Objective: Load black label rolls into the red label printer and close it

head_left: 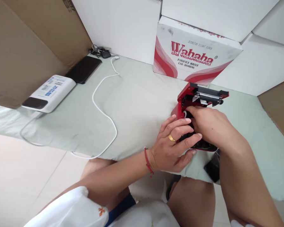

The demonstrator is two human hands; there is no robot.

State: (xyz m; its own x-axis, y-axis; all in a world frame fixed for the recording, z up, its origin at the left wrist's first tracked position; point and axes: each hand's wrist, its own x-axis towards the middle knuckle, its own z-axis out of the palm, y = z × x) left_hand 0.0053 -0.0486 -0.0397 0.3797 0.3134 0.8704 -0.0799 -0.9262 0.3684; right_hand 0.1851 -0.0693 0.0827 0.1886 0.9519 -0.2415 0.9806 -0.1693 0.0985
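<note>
A small red and black device, seemingly a label printer (182, 98), stands on the cloth at the right with its lid raised. Under the lid show a dark roller and a metal bar; a white ring sits inside at the left wall. My left hand (174, 143), with a gold ring, grips the printer's near left side, its fingers lying over the rim. Inside the open body works my right hand (210, 124), bent at the wrist, thumb and finger near the white ring. Its other fingers are hidden, so whatever they hold cannot be made out.
Behind the printer leans a Wahaha water carton (194, 53) against white boxes. A black glossy object (212, 167) lies by the near edge. At left are a white power bank (58, 91), a dark phone (85, 69), keys (100, 51) and a white cable (103, 110).
</note>
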